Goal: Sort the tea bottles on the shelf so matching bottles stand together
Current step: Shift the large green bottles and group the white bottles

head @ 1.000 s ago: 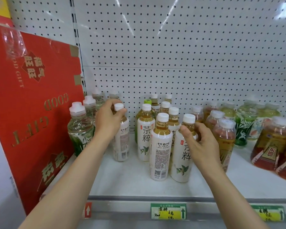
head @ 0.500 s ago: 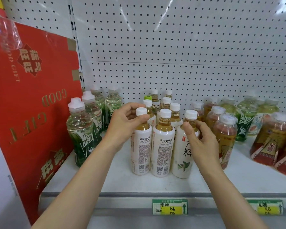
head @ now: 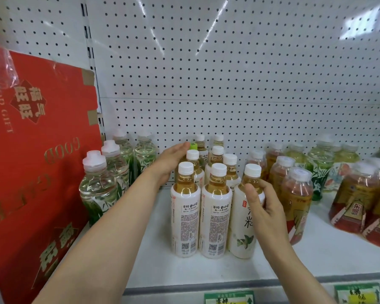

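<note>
Presently, the neck of a white-labelled tea bottle (head: 244, 216) at the front of the shelf (head: 316, 255) is being pinched by the right hand (head: 264, 207); the left hand (head: 170, 161), fingers spread, is being held against rear bottles (head: 192, 163).

Left hand (head: 170, 162) reaches behind white-label bottles (head: 215, 211); right hand (head: 264, 208) grips rightmost white-label bottle (head: 244, 218), left of amber bottles (head: 296, 194)

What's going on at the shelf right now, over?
Left hand open behind white-label bottles. Right hand pinching front-right bottle. Lime-capped bottle mixed in at back.
</note>
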Demonstrator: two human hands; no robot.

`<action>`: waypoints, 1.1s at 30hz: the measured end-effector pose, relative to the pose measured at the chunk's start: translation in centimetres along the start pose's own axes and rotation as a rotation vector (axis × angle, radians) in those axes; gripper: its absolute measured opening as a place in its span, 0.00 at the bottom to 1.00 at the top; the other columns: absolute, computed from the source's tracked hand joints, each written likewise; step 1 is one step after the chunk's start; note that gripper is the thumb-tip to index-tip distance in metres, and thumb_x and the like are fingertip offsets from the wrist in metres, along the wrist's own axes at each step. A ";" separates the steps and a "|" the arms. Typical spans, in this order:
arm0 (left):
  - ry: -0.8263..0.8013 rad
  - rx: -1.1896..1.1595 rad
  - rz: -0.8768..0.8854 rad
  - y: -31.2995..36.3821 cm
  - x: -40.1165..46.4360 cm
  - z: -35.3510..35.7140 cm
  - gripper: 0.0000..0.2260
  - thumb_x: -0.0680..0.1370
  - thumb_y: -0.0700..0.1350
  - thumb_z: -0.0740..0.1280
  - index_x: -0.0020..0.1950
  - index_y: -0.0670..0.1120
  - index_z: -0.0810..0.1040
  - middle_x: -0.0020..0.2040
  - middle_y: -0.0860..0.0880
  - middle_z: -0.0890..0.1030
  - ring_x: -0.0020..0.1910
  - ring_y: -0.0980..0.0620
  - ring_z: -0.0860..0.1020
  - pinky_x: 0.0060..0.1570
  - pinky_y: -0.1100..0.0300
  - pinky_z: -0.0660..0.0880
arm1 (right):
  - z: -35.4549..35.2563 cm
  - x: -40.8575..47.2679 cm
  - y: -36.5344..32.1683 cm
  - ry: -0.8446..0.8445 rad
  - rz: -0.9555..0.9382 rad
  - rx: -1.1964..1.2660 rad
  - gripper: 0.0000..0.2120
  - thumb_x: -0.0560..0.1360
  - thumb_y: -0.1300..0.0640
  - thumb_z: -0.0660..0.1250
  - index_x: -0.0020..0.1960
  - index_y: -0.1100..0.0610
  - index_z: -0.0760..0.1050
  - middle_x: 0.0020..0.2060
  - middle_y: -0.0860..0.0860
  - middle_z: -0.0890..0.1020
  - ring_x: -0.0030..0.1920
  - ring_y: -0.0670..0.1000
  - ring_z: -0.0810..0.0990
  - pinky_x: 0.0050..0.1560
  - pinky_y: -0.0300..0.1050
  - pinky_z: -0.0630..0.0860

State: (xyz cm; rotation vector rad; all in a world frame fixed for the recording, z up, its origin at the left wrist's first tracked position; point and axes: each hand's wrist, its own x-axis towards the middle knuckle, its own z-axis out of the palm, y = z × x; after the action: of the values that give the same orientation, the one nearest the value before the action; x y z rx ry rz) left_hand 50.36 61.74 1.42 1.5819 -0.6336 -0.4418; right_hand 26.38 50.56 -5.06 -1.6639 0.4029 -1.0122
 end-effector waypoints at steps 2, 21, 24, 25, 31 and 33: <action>0.016 0.015 -0.036 0.2 1.0 0.3 0.24 0.78 0.58 0.69 0.72 0.52 0.74 0.67 0.50 0.79 0.65 0.47 0.78 0.67 0.45 0.73 | 0.0 0.0 0.0 -0.011 0.013 0.002 0.20 0.74 0.37 0.63 0.64 0.40 0.74 0.52 0.31 0.82 0.51 0.31 0.79 0.47 0.37 0.74; 0.429 -0.058 0.156 -1.6 -6.0 -2.4 0.05 0.78 0.48 0.71 0.53 0.55 0.82 0.53 0.51 0.85 0.55 0.49 0.82 0.65 0.45 0.75 | 0.1 -0.4 -0.2 -0.017 0.032 -0.052 0.25 0.73 0.34 0.60 0.68 0.41 0.69 0.55 0.34 0.80 0.51 0.26 0.76 0.47 0.34 0.70; 0.433 -0.034 0.208 -1.3 -9.0 -2.2 0.05 0.79 0.46 0.71 0.48 0.57 0.81 0.50 0.53 0.85 0.55 0.48 0.83 0.62 0.46 0.77 | 0.0 -1.1 0.0 -0.044 0.061 -0.053 0.25 0.73 0.33 0.60 0.68 0.37 0.64 0.55 0.30 0.76 0.54 0.30 0.76 0.52 0.36 0.70; 0.435 -0.014 0.223 -1.2 -9.8 -2.1 0.06 0.79 0.45 0.71 0.47 0.58 0.81 0.49 0.53 0.85 0.54 0.48 0.83 0.61 0.47 0.77 | -0.1 -1.4 0.2 -0.055 0.062 -0.070 0.26 0.73 0.34 0.62 0.68 0.37 0.64 0.56 0.31 0.76 0.57 0.32 0.75 0.53 0.37 0.71; 0.451 0.047 0.172 -3.4 -13.5 -1.5 0.30 0.70 0.62 0.76 0.70 0.61 0.73 0.67 0.56 0.76 0.66 0.51 0.74 0.68 0.41 0.72 | -1.1 -3.2 2.4 -0.197 0.204 -0.366 0.34 0.67 0.41 0.79 0.62 0.37 0.60 0.61 0.43 0.76 0.61 0.48 0.77 0.61 0.49 0.76; 0.426 0.033 0.123 -4.8 -14.4 -1.2 0.40 0.62 0.64 0.79 0.71 0.67 0.66 0.74 0.57 0.69 0.71 0.49 0.69 0.68 0.36 0.69 | -1.1 -3.6 2.7 -0.217 0.234 -0.414 0.40 0.61 0.42 0.82 0.63 0.37 0.59 0.62 0.44 0.75 0.62 0.48 0.76 0.63 0.53 0.76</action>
State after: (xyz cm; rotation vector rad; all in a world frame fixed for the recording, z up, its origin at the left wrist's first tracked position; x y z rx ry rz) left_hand 40.61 71.89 -4.39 1.5933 -0.4074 0.0029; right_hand 24.06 51.50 -8.94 -2.0148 0.6776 -0.5912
